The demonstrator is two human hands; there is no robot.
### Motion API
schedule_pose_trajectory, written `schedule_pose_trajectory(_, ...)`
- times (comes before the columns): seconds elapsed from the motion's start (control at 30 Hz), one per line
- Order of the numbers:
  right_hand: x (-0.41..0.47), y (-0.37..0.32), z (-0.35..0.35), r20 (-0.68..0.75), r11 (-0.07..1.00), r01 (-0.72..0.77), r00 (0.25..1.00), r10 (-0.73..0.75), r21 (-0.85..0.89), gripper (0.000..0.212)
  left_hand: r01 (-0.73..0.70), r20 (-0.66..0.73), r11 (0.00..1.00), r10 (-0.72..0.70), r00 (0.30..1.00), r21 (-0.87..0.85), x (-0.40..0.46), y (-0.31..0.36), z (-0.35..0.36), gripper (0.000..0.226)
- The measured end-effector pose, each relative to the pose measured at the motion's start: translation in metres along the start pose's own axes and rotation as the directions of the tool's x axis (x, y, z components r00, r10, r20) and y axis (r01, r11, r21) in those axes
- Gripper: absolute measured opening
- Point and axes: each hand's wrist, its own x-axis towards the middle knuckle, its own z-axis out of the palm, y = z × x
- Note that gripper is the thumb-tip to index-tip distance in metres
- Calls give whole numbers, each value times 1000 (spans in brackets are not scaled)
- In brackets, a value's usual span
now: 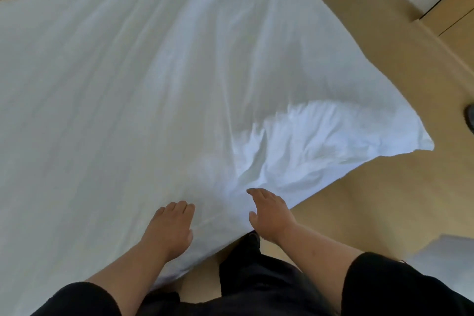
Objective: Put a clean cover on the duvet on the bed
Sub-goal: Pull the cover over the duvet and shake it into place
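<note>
A white covered duvet (pixel 133 79) lies spread over the bed and fills most of the head view. Its near right corner (pixel 400 136) hangs out past the bed over the floor, with creases running toward my hands. My left hand (pixel 169 226) lies flat on the duvet's near edge, fingers straight. My right hand (pixel 272 210) is beside it at the edge, fingers straight and together, touching the cloth. Neither hand grips the fabric.
Tan carpet (pixel 372 208) runs along the right side and foot of the bed. A wooden cabinet front (pixel 456 20) stands at the far right. A dark object (pixel 470 120) sits at the right edge, and something pale (pixel 446 261) lies low right. My dark trousers (pixel 256 285) are below.
</note>
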Motion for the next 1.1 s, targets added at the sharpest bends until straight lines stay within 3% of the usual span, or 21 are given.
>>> schedule_pose_trajectory(0.2, -9, 116, -70, -62, 977, -202, 977, 206, 73, 49, -45, -134, 997, 35, 990, -70, 80, 87, -69, 48)
schedule_pose_trajectory(0.37, 5, 173, -92, -73, 938, -322, 940, 333, 129, 34, -51, -183, 989, 24, 983, -142, 140, 116, -103, 34)
schedule_pose_trajectory(0.47, 28, 197, -120, -101, 911, -341, 923, 372, 234, 24, -3, -200, 982, -36, 979, -187, 171, 124, -120, 37)
schedule_pose_trajectory(0.57, 69, 221, -155, -151, 892, -342, 906, 396, 295, 32, 91, -149, 959, -134, 980, -268, 207, 140, -134, 45)
schedule_pose_trajectory(0.67, 121, 248, -167, -101, 931, -304, 939, 328, 203, 38, 179, -72, 935, -210, 975, -306, 248, 163, -128, 58)
schedule_pose_trajectory(0.77, 181, 282, -151, 24, 982, -145, 989, 149, -121, 65, 297, 50, 899, -297, 954, -322, 291, 196, -87, 77)
schedule_pose_trajectory(0.87, 215, 314, -116, 177, 939, 38, 984, 25, -342, 81, 386, 158, 896, -358, 920, -218, 321, 223, -35, 89)
schedule_pose_trajectory(0.97, 241, 339, -83, 58, 933, 44, 998, -25, -356, 68, 461, 128, 854, -443, 887, -242, 342, 230, 6, 64)
schedule_pose_trajectory(1.1, 258, 348, -58, 4, 943, 118, 992, -123, -311, 34, 419, -49, 847, -458, 888, -328, 350, 225, 35, 16)
